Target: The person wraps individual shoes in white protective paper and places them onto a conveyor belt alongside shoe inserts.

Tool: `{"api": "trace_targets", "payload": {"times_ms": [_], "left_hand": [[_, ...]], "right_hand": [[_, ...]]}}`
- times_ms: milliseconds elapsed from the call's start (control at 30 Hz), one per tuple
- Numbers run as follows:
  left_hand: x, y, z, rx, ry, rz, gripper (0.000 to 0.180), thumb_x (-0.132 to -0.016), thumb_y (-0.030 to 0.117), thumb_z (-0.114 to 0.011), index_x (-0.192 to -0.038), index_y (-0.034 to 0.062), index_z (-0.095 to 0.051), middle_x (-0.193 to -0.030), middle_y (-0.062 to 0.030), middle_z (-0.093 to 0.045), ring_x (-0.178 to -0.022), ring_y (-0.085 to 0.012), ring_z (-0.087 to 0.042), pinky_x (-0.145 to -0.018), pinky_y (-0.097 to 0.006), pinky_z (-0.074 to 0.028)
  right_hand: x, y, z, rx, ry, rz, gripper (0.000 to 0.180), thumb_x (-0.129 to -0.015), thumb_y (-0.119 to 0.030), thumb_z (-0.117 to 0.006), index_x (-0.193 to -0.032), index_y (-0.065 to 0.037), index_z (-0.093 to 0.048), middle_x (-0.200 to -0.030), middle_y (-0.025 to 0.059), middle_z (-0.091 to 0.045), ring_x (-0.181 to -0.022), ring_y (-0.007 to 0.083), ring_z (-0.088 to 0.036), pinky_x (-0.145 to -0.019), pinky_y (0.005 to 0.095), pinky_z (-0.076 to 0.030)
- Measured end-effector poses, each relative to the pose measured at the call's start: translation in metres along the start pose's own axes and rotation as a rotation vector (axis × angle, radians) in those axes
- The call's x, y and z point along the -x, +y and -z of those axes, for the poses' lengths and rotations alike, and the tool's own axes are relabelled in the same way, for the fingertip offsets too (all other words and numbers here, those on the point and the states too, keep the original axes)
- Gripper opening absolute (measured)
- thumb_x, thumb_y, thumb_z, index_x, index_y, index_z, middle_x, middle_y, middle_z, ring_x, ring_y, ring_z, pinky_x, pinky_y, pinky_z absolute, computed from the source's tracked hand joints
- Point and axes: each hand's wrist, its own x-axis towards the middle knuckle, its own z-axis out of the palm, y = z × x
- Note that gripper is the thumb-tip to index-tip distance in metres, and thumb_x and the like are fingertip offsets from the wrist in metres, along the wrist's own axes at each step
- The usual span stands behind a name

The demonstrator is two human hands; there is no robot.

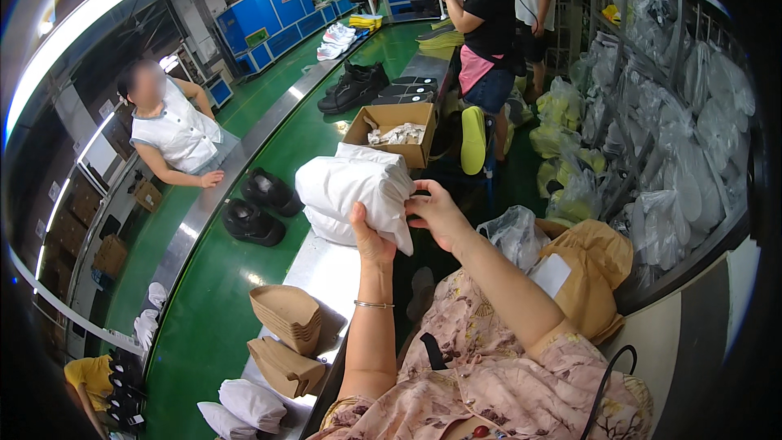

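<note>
A puffy white bundle, which looks like crumpled paper wrapping, is held up in front of me above the workbench edge. My left hand grips its near side, thumb upright against the white surface. At its right edge, the bent fingers of my right hand pinch the wrapping. What is inside the bundle is hidden. Just left of it, a pair of black shoes stands on the green conveyor belt. Beyond it is an open cardboard box with crumpled white paper in it.
Stacked brown moulded inserts and white wrapped bundles lie at the lower left. More black shoes sit farther along the belt. A brown paper bag and racks of clear plastic bags are at my right. Co-workers stand around the line.
</note>
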Motion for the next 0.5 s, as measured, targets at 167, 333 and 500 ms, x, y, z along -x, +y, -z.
{"api": "trace_targets", "payload": {"times_ms": [167, 333, 500], "left_hand": [[-0.002, 0.017, 0.008, -0.062, -0.337, 0.158, 0.076, -0.073, 0.056, -0.056, -0.123, 0.0006, -0.043, -0.115, -0.0131, -0.054, -0.106, -0.0262, -0.052, -0.090, -0.038, -0.042], [0.002, 0.006, -0.003, 0.004, -0.121, 0.009, 0.077, -0.072, 0.055, -0.057, -0.124, 0.0006, -0.042, -0.118, -0.0121, -0.052, -0.107, -0.0261, -0.052, -0.092, -0.037, -0.041], [0.015, -0.021, -0.010, 0.075, -0.068, -0.005, 0.078, -0.072, 0.052, -0.058, -0.127, 0.0009, -0.039, -0.124, -0.0128, -0.049, -0.113, -0.0272, -0.049, -0.096, -0.038, -0.039]], "right_hand": [[0.000, -0.009, 0.001, 0.155, -0.171, 0.125, 0.035, -0.078, -0.006, -0.063, -0.108, -0.003, -0.044, -0.089, 0.0088, -0.057, -0.085, 0.0163, -0.056, -0.075, 0.0270, -0.046], [0.011, -0.003, 0.001, -0.685, -0.411, 0.031, 0.035, -0.082, -0.008, -0.058, -0.114, -0.005, -0.044, -0.103, 0.0095, -0.056, -0.097, 0.0182, -0.055, -0.085, 0.0312, -0.045], [0.011, 0.010, -0.002, -0.830, -0.395, 0.120, 0.047, -0.082, -0.013, -0.062, -0.125, -0.005, -0.044, -0.114, 0.0076, -0.054, -0.106, 0.0189, -0.052, -0.093, 0.0343, -0.043]]}}
